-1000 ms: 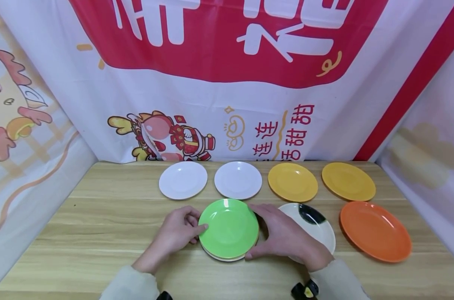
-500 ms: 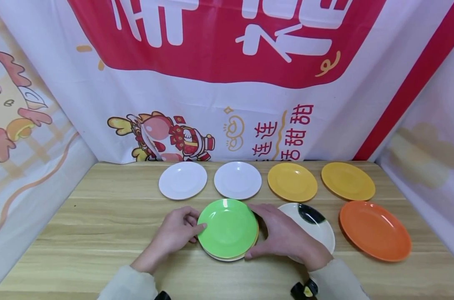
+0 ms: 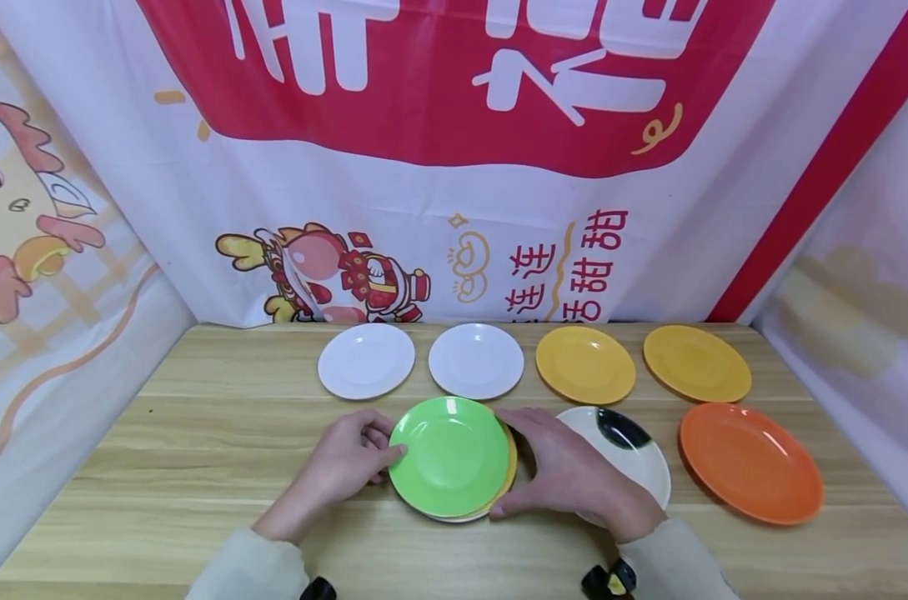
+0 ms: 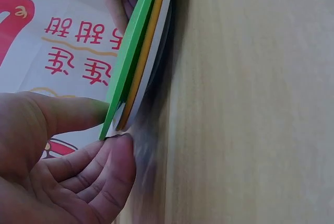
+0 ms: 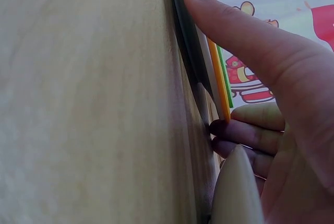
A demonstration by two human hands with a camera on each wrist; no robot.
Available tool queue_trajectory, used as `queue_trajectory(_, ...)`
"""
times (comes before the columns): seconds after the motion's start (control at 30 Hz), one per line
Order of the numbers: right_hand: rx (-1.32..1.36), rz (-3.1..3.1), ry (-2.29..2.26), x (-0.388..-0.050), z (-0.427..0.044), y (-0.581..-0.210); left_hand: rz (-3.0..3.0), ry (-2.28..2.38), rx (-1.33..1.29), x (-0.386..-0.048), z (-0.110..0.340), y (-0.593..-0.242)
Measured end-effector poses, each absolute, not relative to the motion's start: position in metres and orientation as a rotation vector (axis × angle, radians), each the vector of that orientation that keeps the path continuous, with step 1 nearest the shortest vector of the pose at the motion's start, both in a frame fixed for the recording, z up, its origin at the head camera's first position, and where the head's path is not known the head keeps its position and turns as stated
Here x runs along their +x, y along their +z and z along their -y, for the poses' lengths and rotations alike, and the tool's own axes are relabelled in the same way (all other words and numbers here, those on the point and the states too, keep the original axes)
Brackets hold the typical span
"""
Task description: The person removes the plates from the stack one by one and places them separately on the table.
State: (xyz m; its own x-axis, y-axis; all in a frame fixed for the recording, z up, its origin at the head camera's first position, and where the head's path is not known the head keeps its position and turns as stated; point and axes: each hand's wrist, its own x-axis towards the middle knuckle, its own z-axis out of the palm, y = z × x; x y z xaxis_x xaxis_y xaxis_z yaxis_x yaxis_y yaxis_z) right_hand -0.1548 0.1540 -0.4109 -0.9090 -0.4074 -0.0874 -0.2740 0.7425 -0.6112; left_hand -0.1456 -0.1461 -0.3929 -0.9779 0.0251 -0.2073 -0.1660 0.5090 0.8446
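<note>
A green plate (image 3: 448, 457) tops a stack in the middle of the table, shifted left so that a yellow plate (image 3: 511, 468) shows along its right edge. Below the yellow rim lies a white plate (image 4: 156, 46), and something dark (image 5: 189, 41) is under that. My left hand (image 3: 343, 457) pinches the green plate's left edge, thumb on top and fingers beneath; in the left wrist view that edge is lifted apart from the yellow one. Around the stack's right side, my right hand (image 3: 562, 467) holds the lower plates between thumb and fingers.
Two white plates (image 3: 367, 361) and two yellow plates (image 3: 585, 364) form a row along the back. Right of the stack lie a white plate with a black patch (image 3: 629, 450), partly under my right arm, and an orange plate (image 3: 751, 463). A printed cloth (image 3: 423, 250) hangs behind.
My left hand has moved slightly left with the green plate, uncovering more of the yellow plate's right edge. The right hand and the lower plates have stayed in place.
</note>
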Motion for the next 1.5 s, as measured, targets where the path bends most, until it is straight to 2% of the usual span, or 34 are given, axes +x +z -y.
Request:
queue_trajectory(0.37, -0.49, -2.713, -0.892, -0.155, -0.152, -0.408, -2.25, 1.773, -0.151, -0.148, 0.163, -0.395)
queue_trajectory(1.13, -0.498, -2.71, -0.896, -0.153, -0.153, -0.408, -2.047, 1.97, -0.208, -0.138, 0.194, -0.393)
queue_trajectory(1.5, -0.49, -2.701, -0.893, -0.154, -0.153, -0.407, -2.094, 1.946, -0.264, -0.127, 0.224, -0.397)
